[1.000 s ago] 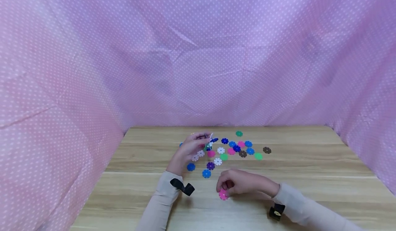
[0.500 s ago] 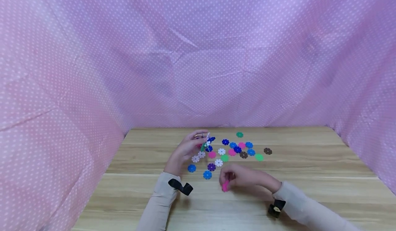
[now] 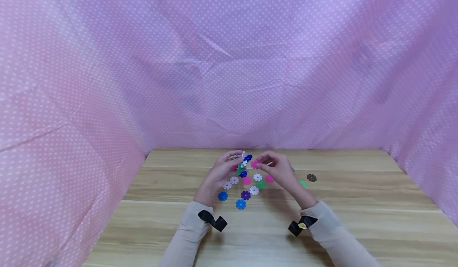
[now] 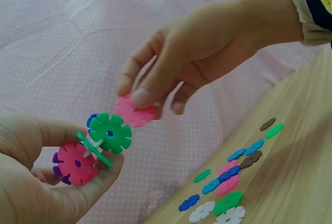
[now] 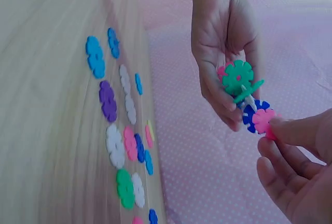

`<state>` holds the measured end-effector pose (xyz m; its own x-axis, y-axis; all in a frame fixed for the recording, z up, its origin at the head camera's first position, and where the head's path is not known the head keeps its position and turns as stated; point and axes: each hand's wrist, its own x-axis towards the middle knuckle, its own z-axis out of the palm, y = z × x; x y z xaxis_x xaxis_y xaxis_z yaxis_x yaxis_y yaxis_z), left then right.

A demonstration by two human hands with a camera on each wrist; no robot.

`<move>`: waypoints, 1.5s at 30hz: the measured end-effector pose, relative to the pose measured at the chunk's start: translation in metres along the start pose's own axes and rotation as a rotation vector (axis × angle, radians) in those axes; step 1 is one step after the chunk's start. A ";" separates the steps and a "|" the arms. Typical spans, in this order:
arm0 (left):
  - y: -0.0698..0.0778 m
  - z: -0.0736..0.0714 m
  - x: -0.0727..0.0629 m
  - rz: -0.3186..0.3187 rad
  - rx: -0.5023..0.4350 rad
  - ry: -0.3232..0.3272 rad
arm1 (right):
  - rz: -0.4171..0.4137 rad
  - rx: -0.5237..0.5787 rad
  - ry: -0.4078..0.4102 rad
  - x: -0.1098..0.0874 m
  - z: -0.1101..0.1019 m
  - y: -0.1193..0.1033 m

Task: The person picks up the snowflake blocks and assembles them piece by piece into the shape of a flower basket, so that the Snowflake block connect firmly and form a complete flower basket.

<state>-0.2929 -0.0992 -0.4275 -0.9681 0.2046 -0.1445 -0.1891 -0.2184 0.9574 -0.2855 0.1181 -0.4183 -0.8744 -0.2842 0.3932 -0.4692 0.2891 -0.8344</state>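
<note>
My left hand point(image 3: 219, 173) holds a small cluster of interlocked flower-shaped discs point(image 4: 117, 133) above the table. Green, pink, white, blue and purple discs show in it, some set crosswise to the others. Between thumb and fingers of my right hand point(image 3: 280, 171) is a single pink interlocking disc point(image 4: 134, 114), close to the right end of the cluster. In the right wrist view this pink disc point(image 5: 263, 122) overlaps a dark blue disc point(image 5: 250, 115) of the cluster. The left palm and fingers hide part of the cluster.
Loose discs lie on the wooden table point(image 3: 161, 227) beneath and in front of the hands, among them a light blue disc point(image 3: 241, 204), a purple disc point(image 3: 245, 195) and a brown disc point(image 3: 311, 178). Pink dotted cloth point(image 3: 229, 100) hangs behind the table and at both sides.
My right hand has lifted the pink disc from near the table front and carried it forward and left to the cluster. The left hand has barely moved.
</note>
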 end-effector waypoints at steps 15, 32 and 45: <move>-0.003 0.012 -0.001 0.010 0.028 -0.056 | -0.056 0.025 0.093 -0.002 0.007 0.001; -0.008 0.028 -0.007 -0.016 -0.122 -0.104 | -0.204 -0.004 0.215 -0.009 0.015 0.004; -0.008 0.028 -0.008 0.017 -0.094 -0.148 | -0.149 -0.032 0.186 -0.011 0.014 -0.007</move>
<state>-0.2792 -0.0721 -0.4269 -0.9380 0.3364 -0.0835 -0.1941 -0.3103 0.9306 -0.2704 0.1067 -0.4219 -0.8016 -0.1535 0.5778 -0.5958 0.2859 -0.7505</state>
